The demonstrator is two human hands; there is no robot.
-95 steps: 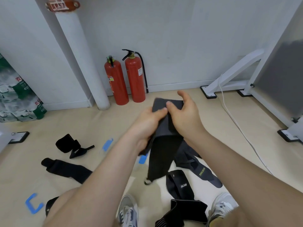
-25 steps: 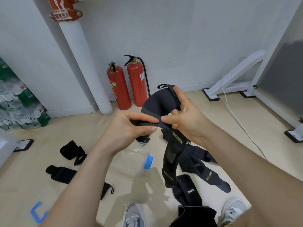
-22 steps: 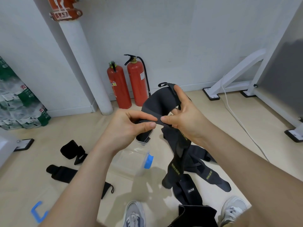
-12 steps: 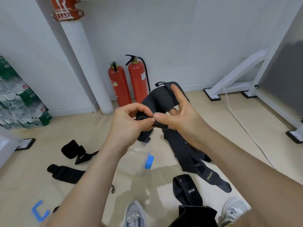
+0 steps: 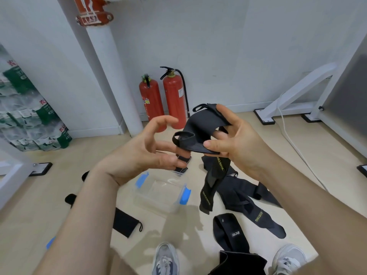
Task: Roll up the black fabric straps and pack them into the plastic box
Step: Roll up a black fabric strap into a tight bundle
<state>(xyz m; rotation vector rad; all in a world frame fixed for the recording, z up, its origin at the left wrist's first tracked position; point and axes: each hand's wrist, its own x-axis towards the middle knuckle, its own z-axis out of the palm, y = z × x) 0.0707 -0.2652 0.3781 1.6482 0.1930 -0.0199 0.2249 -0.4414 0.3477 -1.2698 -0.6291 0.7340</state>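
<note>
My right hand (image 5: 236, 141) pinches a black fabric strap (image 5: 200, 128) between thumb and fingers. The strap arches above the hand and its lettered tail hangs down toward the floor. My left hand (image 5: 143, 153) is beside it with spread, relaxed fingers and holds nothing; its fingertips are close to the strap's curled end. Below the hands a clear plastic box (image 5: 160, 195) with blue clips stands on the floor. More black straps (image 5: 246, 197) lie on the floor right of the box, and another strap (image 5: 125, 221) lies at its left.
Two red fire extinguishers (image 5: 162, 98) stand against the wall beside a white pipe (image 5: 111, 70). A white frame leg (image 5: 294, 92) and a white cable (image 5: 297, 147) are at the right. Green packs (image 5: 25, 114) are stacked at the left. My shoes (image 5: 164, 259) are at the bottom.
My left hand has let go of the strap and opened, drawing slightly left. The right hand keeps its pinch, and the strap's tail hangs down again.
</note>
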